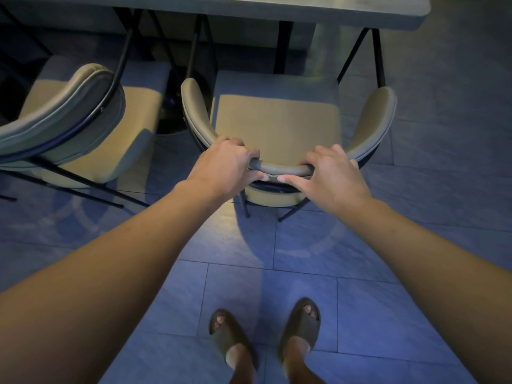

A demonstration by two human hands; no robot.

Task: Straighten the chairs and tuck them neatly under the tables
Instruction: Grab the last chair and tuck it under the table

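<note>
A beige padded chair (277, 120) with a curved backrest and thin black legs faces the grey table (304, 9), its seat front just under the table edge. My left hand (224, 164) grips the top of the backrest left of centre, fingers curled over the rim. My right hand (329, 173) grips the same rim right of centre, thumb underneath. A second matching chair (83, 120) stands to the left, turned at an angle to the table.
Black table legs (282, 45) and chair legs cross under the tabletop. A round black table base (174, 106) sits between the two chairs. My feet in dark slides (266, 336) stand on the blue-grey tiled floor behind the chair.
</note>
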